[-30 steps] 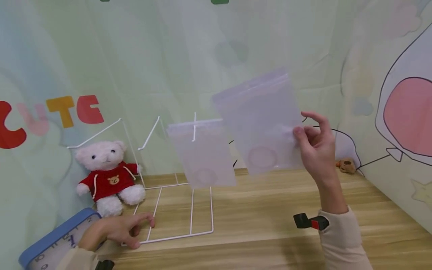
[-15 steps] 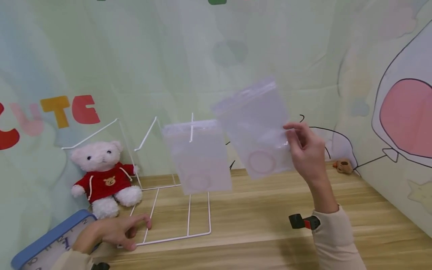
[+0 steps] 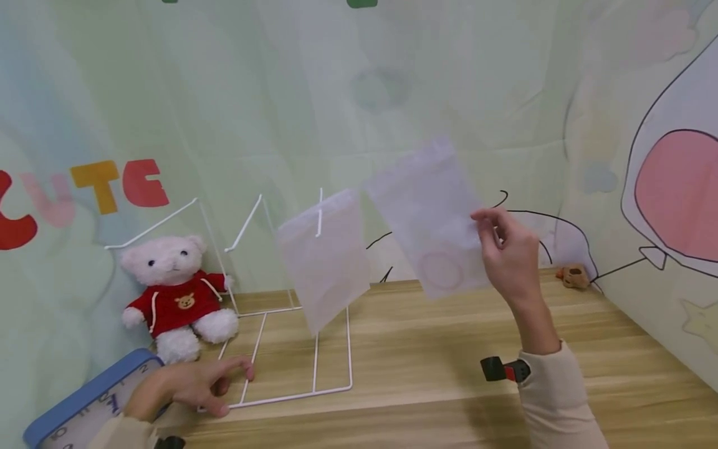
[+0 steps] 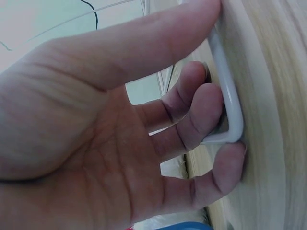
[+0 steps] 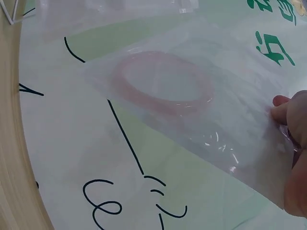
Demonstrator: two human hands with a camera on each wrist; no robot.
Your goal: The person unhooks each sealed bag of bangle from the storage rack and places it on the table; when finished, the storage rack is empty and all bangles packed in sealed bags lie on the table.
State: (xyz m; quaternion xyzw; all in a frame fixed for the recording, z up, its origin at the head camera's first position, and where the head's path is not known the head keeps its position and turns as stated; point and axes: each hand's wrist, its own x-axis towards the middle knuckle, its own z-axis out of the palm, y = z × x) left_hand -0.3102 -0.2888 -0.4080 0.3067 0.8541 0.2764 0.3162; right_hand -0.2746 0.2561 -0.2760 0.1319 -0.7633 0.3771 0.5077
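- Right now, the person's right hand [image 3: 512, 252] pinches one clear bag [image 3: 426, 218] by its edge, up in the air right of the wire rack [image 3: 280, 399], a pink ring [image 5: 144, 99] lying inside it.
- Down low, the left hand [image 3: 193, 383] rests at the rack's front corner, fingers spread and lightly bent, thumb by the front rail; the hands are well apart.
- Over the base hangs a second bag [image 3: 328, 262], skewed, with a white rack arm showing in front of it; how it is attached, I cannot tell.
- Risk one: the held bag's upper corner is right beside the second bag, so the thin plastic could cling or snag and drag it off, I'd judge.
- Risk two: the rack looks light, and a pull up top could tip it if that left hand eases away.
- Risk three: a pinch on slick film could slip and drop bag and ring together.
- On to the writing: "CUTE" [image 3: 101, 184] in coloured letters on the wall, numerals including 2, 11 and 10 on the blue clock [image 3: 84, 399], green characters [image 5: 273, 48] too partial to read.
- No brand or label is readable on either bag.
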